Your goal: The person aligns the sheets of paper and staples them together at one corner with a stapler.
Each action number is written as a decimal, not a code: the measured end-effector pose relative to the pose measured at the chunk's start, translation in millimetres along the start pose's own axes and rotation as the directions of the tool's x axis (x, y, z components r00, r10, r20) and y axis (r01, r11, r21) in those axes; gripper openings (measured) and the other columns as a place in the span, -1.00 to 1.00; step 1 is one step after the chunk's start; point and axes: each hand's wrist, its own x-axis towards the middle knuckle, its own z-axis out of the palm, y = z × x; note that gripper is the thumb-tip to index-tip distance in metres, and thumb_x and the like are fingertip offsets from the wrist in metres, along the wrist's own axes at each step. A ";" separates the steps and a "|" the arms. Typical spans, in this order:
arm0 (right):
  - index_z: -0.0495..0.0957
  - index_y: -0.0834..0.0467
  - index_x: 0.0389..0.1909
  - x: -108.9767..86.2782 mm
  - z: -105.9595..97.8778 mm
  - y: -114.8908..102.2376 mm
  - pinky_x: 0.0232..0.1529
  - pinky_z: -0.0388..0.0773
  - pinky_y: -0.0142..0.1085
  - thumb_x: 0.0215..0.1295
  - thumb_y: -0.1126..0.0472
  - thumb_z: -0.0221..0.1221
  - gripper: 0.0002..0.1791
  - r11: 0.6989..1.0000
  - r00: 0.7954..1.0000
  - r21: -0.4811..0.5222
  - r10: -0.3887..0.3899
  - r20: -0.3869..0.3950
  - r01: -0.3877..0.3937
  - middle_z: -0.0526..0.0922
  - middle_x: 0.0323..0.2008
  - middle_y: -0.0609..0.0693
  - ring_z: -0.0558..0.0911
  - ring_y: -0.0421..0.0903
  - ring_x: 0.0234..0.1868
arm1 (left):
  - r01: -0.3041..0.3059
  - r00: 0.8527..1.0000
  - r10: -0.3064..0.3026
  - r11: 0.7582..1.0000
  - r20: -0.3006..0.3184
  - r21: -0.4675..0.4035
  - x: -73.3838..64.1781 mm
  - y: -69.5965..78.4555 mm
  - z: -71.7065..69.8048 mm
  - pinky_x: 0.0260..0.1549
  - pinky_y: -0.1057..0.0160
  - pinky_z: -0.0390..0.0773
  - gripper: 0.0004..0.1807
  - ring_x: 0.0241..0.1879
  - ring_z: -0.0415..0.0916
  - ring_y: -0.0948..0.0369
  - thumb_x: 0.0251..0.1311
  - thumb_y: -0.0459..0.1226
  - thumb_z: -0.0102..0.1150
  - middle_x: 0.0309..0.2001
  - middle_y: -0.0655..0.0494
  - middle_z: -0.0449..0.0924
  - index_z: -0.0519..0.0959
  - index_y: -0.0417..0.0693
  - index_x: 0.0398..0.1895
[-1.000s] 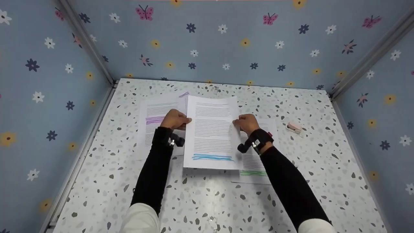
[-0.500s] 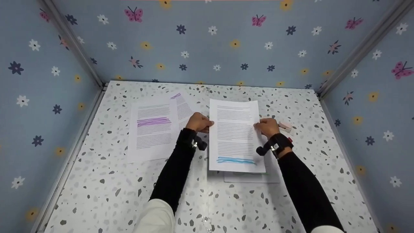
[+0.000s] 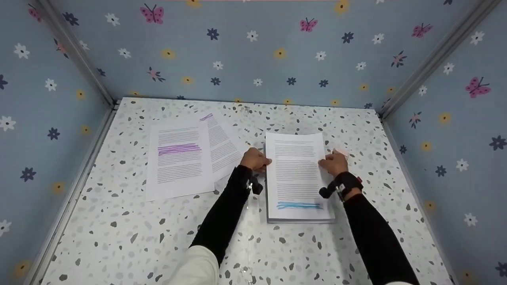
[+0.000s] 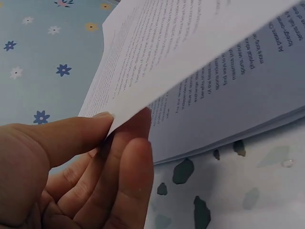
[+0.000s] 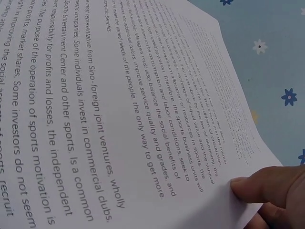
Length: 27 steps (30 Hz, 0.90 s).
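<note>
Between both hands is a printed sheet of paper (image 3: 297, 174) with a blue highlighter band near its bottom. My left hand (image 3: 255, 160) pinches its left edge between thumb and fingers, as the left wrist view shows. On the opposite edge my right hand (image 3: 334, 163) pinches the paper, thumb (image 5: 243, 188) on top. Directly below lies a stack of printed sheets (image 4: 267, 71), mostly covered by the held one. In the left wrist view the held sheet's edge is lifted above that stack.
Left on the speckled table (image 3: 119, 237) lies a sheet with a purple band (image 3: 180, 174), overlapping another purple-marked sheet (image 3: 223, 146). A small pale pink object (image 3: 341, 152) is partly hidden behind the right hand. Flower-patterned walls (image 3: 253, 51) close in the back and sides.
Both hands have carried the blue-marked sheet to the right and lowered it over the green-marked paper. The purple-marked sheets on the left are now uncovered.
</note>
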 end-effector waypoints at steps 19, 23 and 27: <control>0.65 0.38 -0.38 1.5 5.2 6.2 -0.42 0.27 -0.29 0.24 0.29 0.21 -0.81 0.997 0.999 -0.079 -0.026 -0.027 0.024 0.62 0.11 0.29 0.41 -0.01 -0.41 | 0.027 1.000 -0.027 0.997 -0.001 0.066 9.0 -9.2 10.5 -0.65 0.35 0.54 -0.83 -0.69 0.53 0.24 0.31 -0.30 0.32 -0.61 0.02 0.61 0.68 -0.30 -0.23; 0.46 0.21 -0.71 4.3 8.5 12.6 -0.53 0.18 -0.29 0.22 0.28 0.21 -0.69 0.999 1.000 -0.054 -0.006 -0.015 0.005 0.45 -0.67 0.02 0.28 -0.07 -0.61 | 0.018 1.000 -0.017 0.995 -0.010 0.094 7.1 -10.0 12.1 -0.69 0.38 0.50 -0.83 -0.70 0.54 0.25 0.32 -0.30 0.32 -0.65 0.03 0.62 0.70 -0.29 -0.27; 0.17 0.08 -0.76 7.2 11.9 17.3 -0.55 0.09 -0.29 0.21 0.30 0.21 -0.53 0.998 1.000 -0.062 -0.010 -0.011 0.009 0.10 -0.75 -0.11 0.10 -0.14 -0.68 | -0.036 0.999 0.040 0.991 -0.028 0.129 4.7 -14.2 13.2 -0.75 0.40 0.46 -0.78 -0.75 0.54 0.27 0.29 -0.28 0.35 -0.71 0.05 0.62 0.71 -0.26 -0.47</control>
